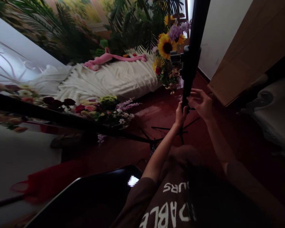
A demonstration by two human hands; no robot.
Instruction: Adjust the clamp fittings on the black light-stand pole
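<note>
A black tripod stand (190, 66) rises in front of me, its pole running up out of view and its thin legs spread on the red floor. My left hand (181, 114) is wrapped round the lower part of the pole. Just right of the pole is my right hand (201, 103), its fingers bent and apart, the tips close to the shaft. Whether those fingertips touch the pole I cannot tell. Above both hands a clamp with a knob (177, 57) sticks out from the pole to the left.
A second black pole (61, 118) slants across the left side. Behind stands a bed with white cloth (123, 79) and a pink plush toy (104, 60). Sunflowers (167, 47) stand left of the stand. A brown board (247, 57) leans right, and a dark glossy case (104, 180) is below left.
</note>
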